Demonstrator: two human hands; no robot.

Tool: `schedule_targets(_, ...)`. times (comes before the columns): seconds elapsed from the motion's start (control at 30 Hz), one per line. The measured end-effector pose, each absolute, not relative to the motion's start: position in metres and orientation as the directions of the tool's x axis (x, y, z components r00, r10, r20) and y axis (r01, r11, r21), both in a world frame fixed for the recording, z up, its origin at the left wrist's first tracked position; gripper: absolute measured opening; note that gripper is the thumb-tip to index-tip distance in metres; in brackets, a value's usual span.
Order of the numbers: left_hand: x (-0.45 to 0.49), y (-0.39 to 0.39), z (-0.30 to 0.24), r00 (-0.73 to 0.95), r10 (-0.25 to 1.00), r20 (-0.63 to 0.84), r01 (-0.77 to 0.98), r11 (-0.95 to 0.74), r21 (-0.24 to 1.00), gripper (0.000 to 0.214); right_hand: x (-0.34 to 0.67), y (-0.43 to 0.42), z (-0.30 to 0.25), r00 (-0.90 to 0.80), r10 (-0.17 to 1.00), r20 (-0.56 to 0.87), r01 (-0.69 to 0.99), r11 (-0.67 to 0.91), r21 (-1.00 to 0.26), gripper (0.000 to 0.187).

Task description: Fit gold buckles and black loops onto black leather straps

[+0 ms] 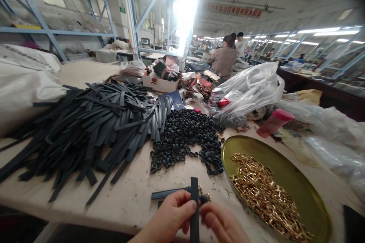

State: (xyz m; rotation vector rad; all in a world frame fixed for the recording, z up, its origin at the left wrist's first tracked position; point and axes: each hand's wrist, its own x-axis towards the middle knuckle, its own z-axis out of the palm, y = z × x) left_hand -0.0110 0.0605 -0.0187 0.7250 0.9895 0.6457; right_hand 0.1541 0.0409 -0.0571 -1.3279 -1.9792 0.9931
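Note:
My left hand (181,209) pinches a dark strap (194,212) between thumb and fingers, the strap standing upright in view. Close to the strap's right edge is my right hand (219,220), its fingers curled and slightly blurred; what they hold, if anything, is hidden. Behind both hands, finished-looking strap pieces with gold buckles (171,193) lie on the table, partly covered by my left hand. A heap of small black loops (188,133) sits farther back. To the right, an oval gold-coloured tray (296,174) holds many gold metal buckles (262,190).
A large pile of dark straps (94,121) covers the left of the table (128,193). Beyond the loops are a white box (161,84) of scraps and a clear plastic bag (251,87). A pink-lidded container (275,122) lies behind the tray. People (225,60) are in the background.

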Motion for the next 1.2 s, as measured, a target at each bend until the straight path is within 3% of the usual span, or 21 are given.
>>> schedule_targets(0.07, -0.013, 0.063, -0.018, 0.418, 0.746, -0.519, -0.101, 0.605, 0.79, 0.034, 0.181, 0.073, -0.048, -0.155, 0.982, 0.103, 0.781, 0.186, -0.596, 0.027)
schedule_targets(0.13, -0.015, 0.064, -0.017, 0.403, 0.73, -0.552, -0.085, 0.631, 0.771, 0.03, 0.198, 0.101, -0.048, -0.123, 0.981, 0.15, 0.913, 0.171, -0.371, 0.02)
schedule_targets(0.23, -0.015, 0.062, -0.017, 0.378, 0.711, -0.593, -0.105, 0.669, 0.736, 0.028, 0.204, 0.122, -0.059, -0.143, 0.982, 0.121, 0.945, 0.172, -0.278, 0.015)
schedule_targets(0.37, -0.012, 0.052, -0.016, 0.367, 0.684, -0.631, -0.146, 0.712, 0.687, 0.026, 0.201, 0.122, -0.066, -0.122, 0.987, 0.107, 0.912, 0.154, -0.38, 0.014)
schedule_targets(0.47, -0.008, 0.044, -0.012, 0.334, 0.73, -0.596, -0.241, 0.678, 0.694, 0.017, 0.203, 0.112, -0.061, -0.084, 0.993, 0.082, 0.851, 0.114, -0.513, 0.012)
schedule_targets(0.57, -0.002, 0.037, -0.009, 0.338, 0.759, -0.556, -0.291, 0.647, 0.705, 0.016, 0.2, 0.093, -0.054, -0.061, 0.998, 0.007, 0.744, 0.05, -0.667, 0.024)
schedule_targets(0.63, 0.003, 0.034, -0.011, 0.356, 0.776, -0.52, -0.204, 0.608, 0.767, 0.025, 0.193, 0.077, -0.052, -0.065, 0.997, -0.044, 0.669, 0.011, -0.743, 0.033)
schedule_targets(0.7, 0.005, 0.031, -0.016, 0.36, 0.815, -0.454, -0.065, 0.507, 0.86, 0.031, 0.184, 0.061, -0.051, -0.057, 0.992, -0.113, 0.499, -0.07, -0.864, 0.039)
schedule_targets(0.77, 0.007, 0.03, -0.022, 0.376, 0.844, -0.384, 0.041, 0.399, 0.916, 0.039, 0.175, 0.047, -0.05, -0.053, 0.979, -0.198, 0.191, -0.185, -0.964, 0.04)
schedule_targets(0.83, 0.009, 0.032, -0.027, 0.387, 0.854, -0.347, 0.088, 0.341, 0.936, 0.046, 0.168, 0.037, -0.049, -0.065, 0.963, -0.261, -0.118, -0.268, -0.956, 0.04)
schedule_targets(0.9, 0.012, 0.034, -0.03, 0.374, 0.861, -0.346, 0.116, 0.327, 0.938, 0.043, 0.163, 0.031, -0.046, -0.074, 0.959, -0.275, -0.262, -0.284, -0.922, 0.04)
schedule_targets(1.2, 0.022, 0.031, -0.033, 0.374, 0.806, -0.459, 0.149, 0.436, 0.888, 0.033, 0.165, 0.023, -0.04, -0.146, 0.922, -0.358, -0.3, -0.386, -0.872, 0.042)
